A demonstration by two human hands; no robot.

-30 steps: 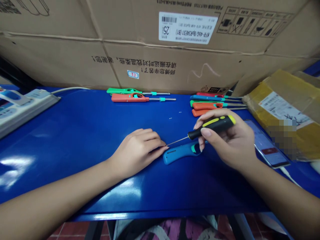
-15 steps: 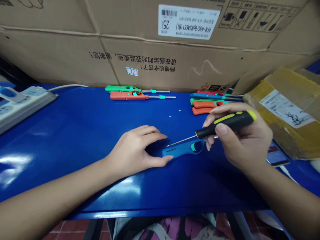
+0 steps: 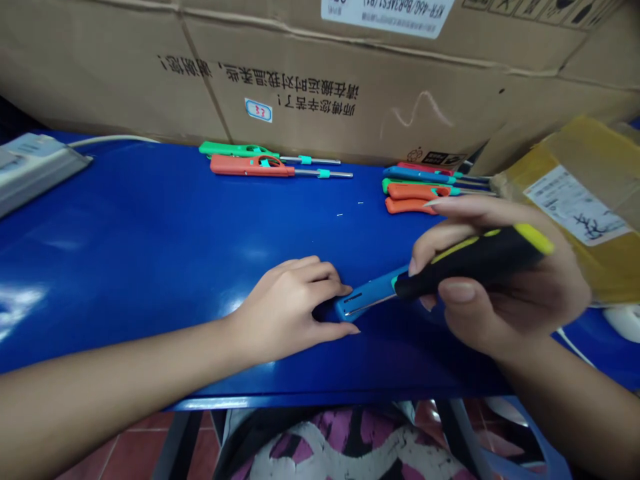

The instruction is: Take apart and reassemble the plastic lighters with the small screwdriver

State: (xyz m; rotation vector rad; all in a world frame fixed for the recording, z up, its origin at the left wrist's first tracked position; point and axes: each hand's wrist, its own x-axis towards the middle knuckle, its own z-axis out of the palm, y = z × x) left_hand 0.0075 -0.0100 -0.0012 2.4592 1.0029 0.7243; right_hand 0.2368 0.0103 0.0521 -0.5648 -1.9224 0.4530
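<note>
A blue long-nosed lighter [image 3: 373, 291] lies on the blue table, its butt end pinched between the thumb and fingers of my left hand [image 3: 293, 307]. My right hand [image 3: 505, 293] grips a black and yellow screwdriver [image 3: 480, 260]. The screwdriver's thin shaft runs over the lighter's handle, and its tip is at the butt end, near my left thumb. The lighter's front part is hidden behind the screwdriver and my right hand. Two tiny screws [image 3: 361, 203] lie on the table beyond the lighter.
A green lighter [image 3: 237, 149] and an orange lighter [image 3: 253, 166] lie at the back. Several more lighters [image 3: 415, 191] are stacked right of them. A large cardboard box [image 3: 300, 60] stands behind, a taped carton [image 3: 575, 200] at right, a power strip [image 3: 35, 173] at left.
The screwdriver has swung nearer to me, its tip shifting from the lighter's far edge onto its butt end. My left fingers have closed in on the lighter. The camera view has tilted down.
</note>
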